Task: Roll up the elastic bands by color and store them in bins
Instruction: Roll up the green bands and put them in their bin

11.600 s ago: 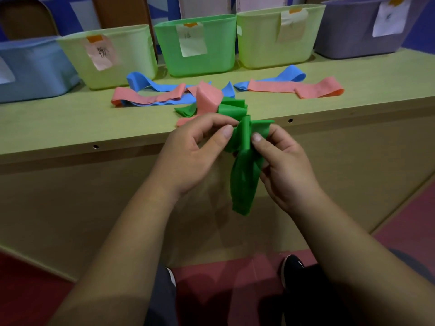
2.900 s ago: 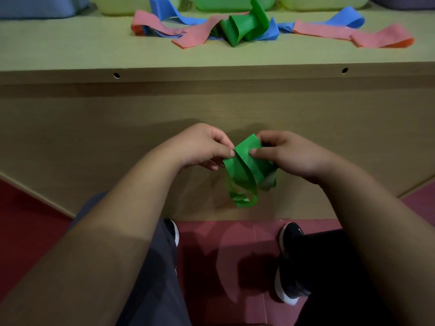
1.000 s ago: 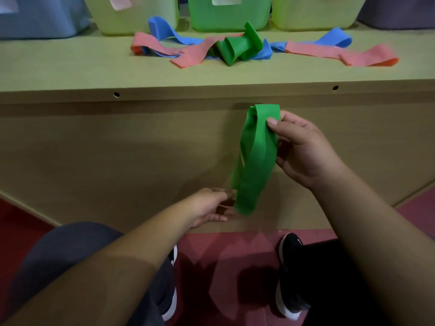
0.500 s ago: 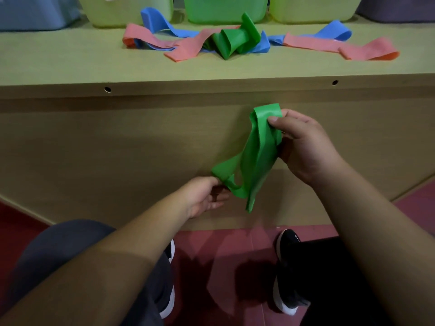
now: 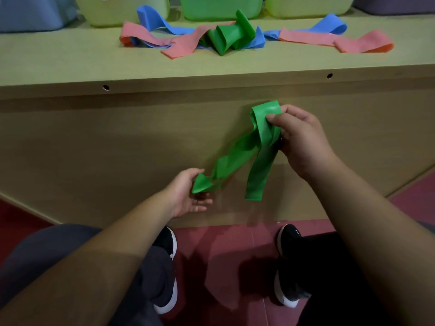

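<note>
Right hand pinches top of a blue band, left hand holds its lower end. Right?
No, the band is green, not blue; the head view shows it. The right hand pinches its top and the left hand holds its lower end.

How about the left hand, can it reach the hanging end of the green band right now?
Probably yes. The hanging end dangles free beside the left hand, nothing between. But that hand holds the other end of the green band, so it would need spare fingers.
</note>
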`<action>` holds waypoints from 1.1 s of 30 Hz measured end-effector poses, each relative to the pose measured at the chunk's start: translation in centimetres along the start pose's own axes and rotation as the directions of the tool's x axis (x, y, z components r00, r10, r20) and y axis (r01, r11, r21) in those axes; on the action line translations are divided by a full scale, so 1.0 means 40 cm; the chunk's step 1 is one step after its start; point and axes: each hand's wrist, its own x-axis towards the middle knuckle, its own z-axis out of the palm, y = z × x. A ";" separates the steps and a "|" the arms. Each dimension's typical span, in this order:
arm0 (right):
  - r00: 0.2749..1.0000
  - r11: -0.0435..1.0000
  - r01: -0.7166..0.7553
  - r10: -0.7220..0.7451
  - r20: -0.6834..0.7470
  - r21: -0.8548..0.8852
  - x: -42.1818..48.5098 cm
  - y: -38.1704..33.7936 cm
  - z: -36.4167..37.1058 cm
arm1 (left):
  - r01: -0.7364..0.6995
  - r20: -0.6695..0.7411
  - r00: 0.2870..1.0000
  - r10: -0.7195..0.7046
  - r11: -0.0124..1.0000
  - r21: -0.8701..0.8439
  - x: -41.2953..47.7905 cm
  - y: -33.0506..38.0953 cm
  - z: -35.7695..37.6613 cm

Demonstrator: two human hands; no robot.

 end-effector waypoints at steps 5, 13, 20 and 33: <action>0.999 0.997 0.010 -0.013 0.033 0.082 -0.007 -0.006 0.002 | 0.070 0.031 0.996 -0.079 0.968 0.242 -0.003 -0.034 -0.005; 0.999 0.992 -0.001 -0.006 0.053 0.127 -0.003 -0.005 0.018 | 0.034 0.059 0.997 -0.041 0.994 0.106 -0.016 -0.019 0.018; 1.000 0.998 -0.012 0.010 -0.029 -0.062 -0.001 0.000 0.020 | -0.130 0.116 0.983 0.141 0.987 -0.099 -0.028 -0.004 0.030; 0.994 0.905 -0.009 -0.040 -0.104 -0.425 -0.016 0.028 -0.002 | -0.046 0.010 0.999 0.046 0.999 0.002 0.012 -0.014 0.016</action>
